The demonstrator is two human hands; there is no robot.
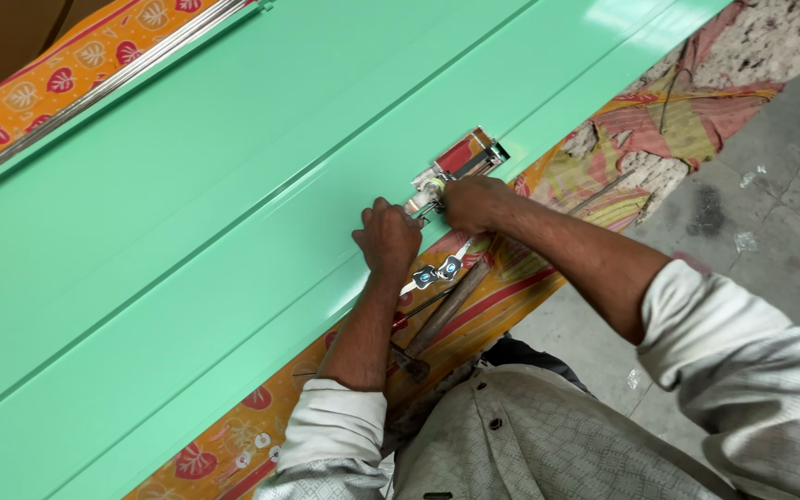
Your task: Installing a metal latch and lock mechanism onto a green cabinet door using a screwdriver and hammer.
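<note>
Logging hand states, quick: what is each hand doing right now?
Left hand: closed, pressed on the green metal panel beside the chrome latch.
Right hand: closed on the chrome latch.

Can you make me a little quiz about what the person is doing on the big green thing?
1. True or false: both hands, left hand and right hand, are at the shiny metal latch.
2. What colour is the door panel? A red, B green, C black.
3. What tool lies on the patterned cloth near the person's shirt?

Key: 1 true. 2 B. 3 a hammer.
</note>
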